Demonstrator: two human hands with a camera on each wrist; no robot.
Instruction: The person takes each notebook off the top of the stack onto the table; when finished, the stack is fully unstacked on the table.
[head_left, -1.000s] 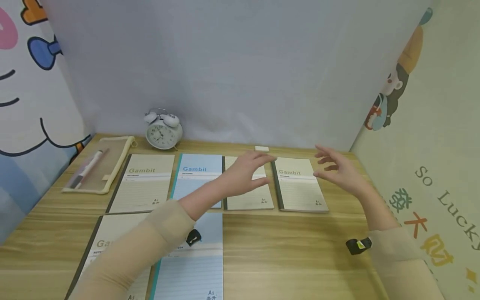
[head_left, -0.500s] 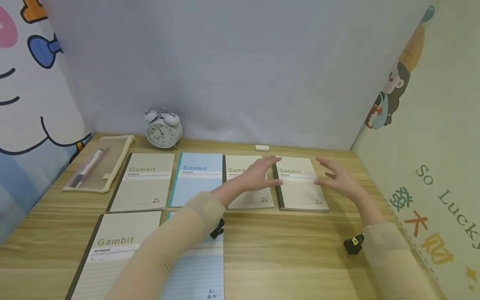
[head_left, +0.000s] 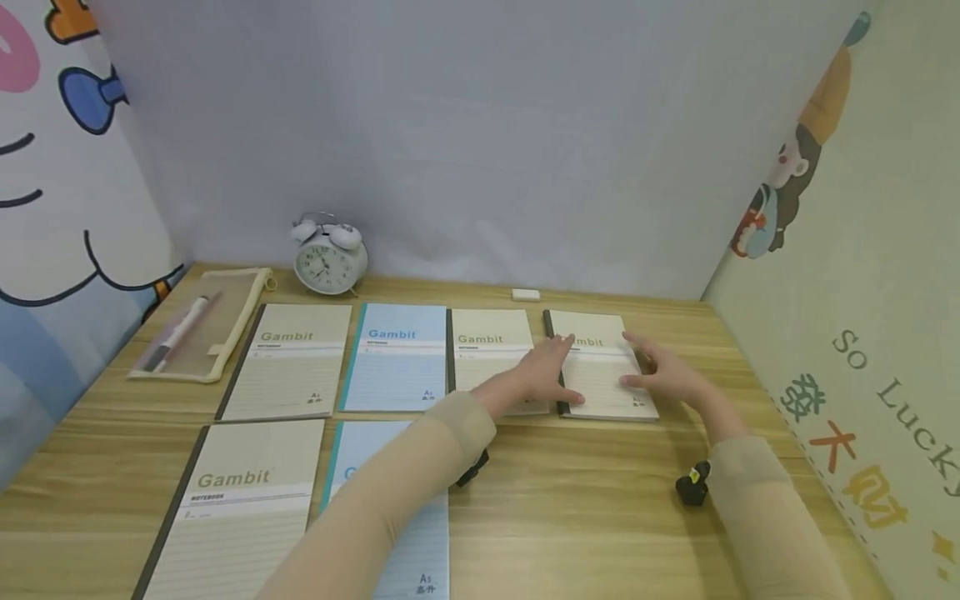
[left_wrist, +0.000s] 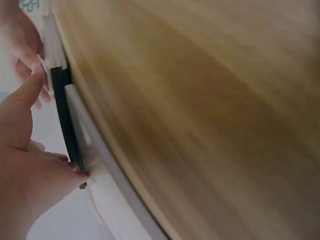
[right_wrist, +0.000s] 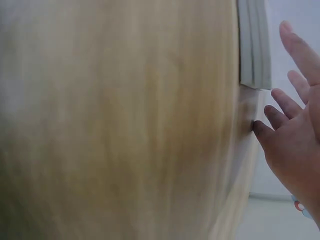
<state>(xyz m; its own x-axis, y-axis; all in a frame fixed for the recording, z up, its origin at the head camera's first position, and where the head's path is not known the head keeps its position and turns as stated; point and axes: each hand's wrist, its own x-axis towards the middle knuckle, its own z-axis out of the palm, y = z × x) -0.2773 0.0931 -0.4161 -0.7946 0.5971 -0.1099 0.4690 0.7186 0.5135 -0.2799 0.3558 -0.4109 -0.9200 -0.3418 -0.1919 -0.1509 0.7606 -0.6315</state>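
Observation:
At the right end of the back row lies a cream "Gambit" notebook [head_left: 600, 379] with a dark spine; its edge shows layers in the right wrist view, like a small stack [right_wrist: 255, 45]. My left hand [head_left: 538, 373] reaches over its spine side, thumb and fingers spread; whether they touch the cover is unclear. On the opposite side, my right hand [head_left: 667, 375] has thumb and fingers apart beside the right edge. In the right wrist view, that hand's fingers [right_wrist: 280, 107] stand apart from the stack. Under my left wrist is another cream notebook [head_left: 483, 325].
A cream notebook [head_left: 288, 358] and a blue one [head_left: 393, 358] continue the back row. Nearer lie another cream [head_left: 240, 500] and blue notebook [head_left: 420, 533]. A mesh pouch with a marker [head_left: 198, 329], an alarm clock [head_left: 330, 265] and a white eraser [head_left: 526, 295] sit behind.
My left hand has moved right and nearer, from above the neighbouring notebook to the right-hand notebook's spine. My right hand has come lower, close to its right edge. The notebooks stay in place.

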